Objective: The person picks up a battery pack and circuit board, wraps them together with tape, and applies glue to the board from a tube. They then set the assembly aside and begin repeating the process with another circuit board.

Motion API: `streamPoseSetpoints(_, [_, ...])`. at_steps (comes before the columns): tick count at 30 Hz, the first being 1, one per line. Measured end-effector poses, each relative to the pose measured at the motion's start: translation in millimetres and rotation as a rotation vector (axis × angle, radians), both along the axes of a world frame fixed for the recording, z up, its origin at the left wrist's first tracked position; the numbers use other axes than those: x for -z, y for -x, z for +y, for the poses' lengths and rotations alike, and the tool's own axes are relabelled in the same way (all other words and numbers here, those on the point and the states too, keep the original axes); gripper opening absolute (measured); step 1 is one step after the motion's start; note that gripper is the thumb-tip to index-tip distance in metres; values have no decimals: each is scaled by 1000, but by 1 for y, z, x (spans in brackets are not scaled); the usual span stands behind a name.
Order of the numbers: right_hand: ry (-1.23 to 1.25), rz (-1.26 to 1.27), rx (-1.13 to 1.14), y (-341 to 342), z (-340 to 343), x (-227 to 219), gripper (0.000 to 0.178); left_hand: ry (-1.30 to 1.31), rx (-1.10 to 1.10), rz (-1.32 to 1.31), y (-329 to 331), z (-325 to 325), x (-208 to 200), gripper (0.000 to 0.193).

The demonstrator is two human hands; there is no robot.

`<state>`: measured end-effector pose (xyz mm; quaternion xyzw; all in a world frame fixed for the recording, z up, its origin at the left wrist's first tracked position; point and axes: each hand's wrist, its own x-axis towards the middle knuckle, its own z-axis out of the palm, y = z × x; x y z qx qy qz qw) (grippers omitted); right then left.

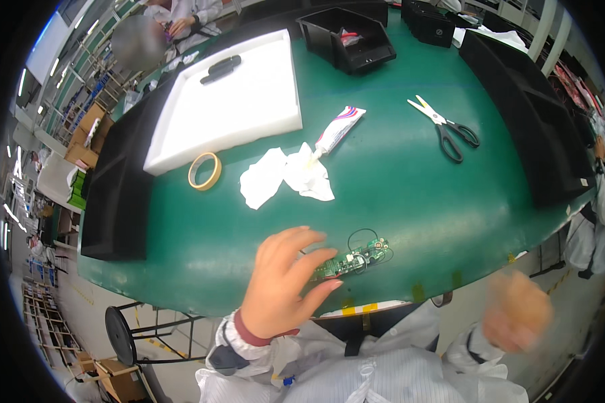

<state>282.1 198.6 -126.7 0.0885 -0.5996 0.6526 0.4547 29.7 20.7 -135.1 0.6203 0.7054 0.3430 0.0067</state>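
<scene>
Near the table's front edge lies a narrow green circuit board [353, 260] with thin black wires looping off it. My left hand [280, 281] is over the board's left end, its fingers curved and apart. Thumb and forefinger pass on either side of that end; no firm grip shows. Off the table's front right edge, my right hand [517, 312] is smeared by motion, so its fingers cannot be made out. Beyond the board are crumpled white tissues [265, 178], and a white tube [341, 129] rests with its nozzle end at them.
Black-handled scissors [445, 127] lie open at the right. Left of the tissues is a yellow tape roll [206, 171]. Behind it stands a white foam tray [242, 101] holding black parts [220, 68]. A black bin [349, 41] is at the back; black racks [528, 114] flank the table.
</scene>
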Motion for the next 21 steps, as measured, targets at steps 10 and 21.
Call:
streamPoseSetpoints(10, [-437, -560, 585, 92, -28, 60, 35, 146, -54, -58, -10, 21, 19, 42])
streamPoseSetpoints(21, [-480, -532, 607, 92, -45, 63, 29, 36, -247, -146, -29, 12, 24, 40])
